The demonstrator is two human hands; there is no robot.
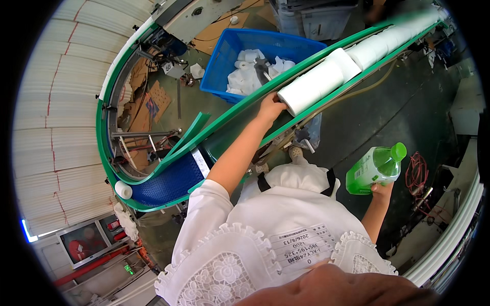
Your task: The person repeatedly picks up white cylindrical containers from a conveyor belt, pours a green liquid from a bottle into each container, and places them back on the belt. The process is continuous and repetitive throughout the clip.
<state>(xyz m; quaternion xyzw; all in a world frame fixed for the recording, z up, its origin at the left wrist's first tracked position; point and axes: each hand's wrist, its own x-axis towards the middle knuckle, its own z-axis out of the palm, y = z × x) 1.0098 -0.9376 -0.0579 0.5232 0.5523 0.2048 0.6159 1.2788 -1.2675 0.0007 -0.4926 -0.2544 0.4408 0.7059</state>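
Observation:
My left hand (270, 108) reaches over the green-edged conveyor (224, 125), its fingers curled against the near end of a white paper roll (311, 87). That roll lies on its side at the front of a row of white rolls (380, 47) running up the conveyor to the far right. Off to the right, my right hand (382, 190) is closed round the lower part of a large clear plastic bottle (372, 171) with a green cap and green liquid inside. The bottle leans, cap up and to the right, apart from the conveyor.
Behind the conveyor a blue crate (217, 66) holds loose white paper and rolls. The conveyor bends round at left over a blue belt (166, 183), where a small white roll (123, 190) sits at the edge. A coiled red hose (416, 176) lies on the floor beyond the bottle.

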